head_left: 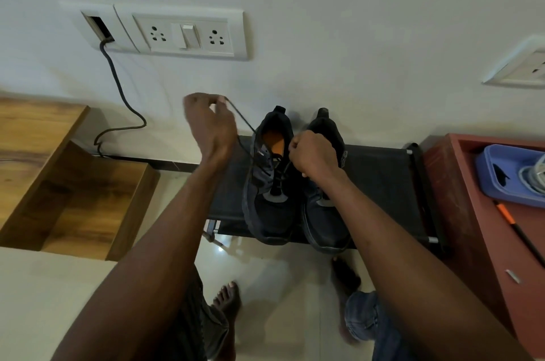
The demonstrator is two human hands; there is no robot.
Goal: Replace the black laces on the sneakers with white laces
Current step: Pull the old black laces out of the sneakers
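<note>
Black lace (240, 121) is mid-removal from the left sneaker (267, 183) on the rack (383, 180): your left hand (211, 121) pinches its end up & out, right hand (314, 154) pinches lace at the eyelets, so next prob. free the lower rows w/ steady pulls

Two black sneakers: one (269, 183) under the left grip (211, 124), one (326, 201) below the right grip (312, 154). One black lace (240, 117) runs between the two grips. One dark rack (383, 183) carries the pair. Two switch plates on the wall: one (188, 33) above the left grip, one (522, 65) far right. One cable (118, 89). One blue tray (507, 175). One orange-and-black pen (510, 219). Two bare feet: one (227, 298), one (345, 275).
</note>
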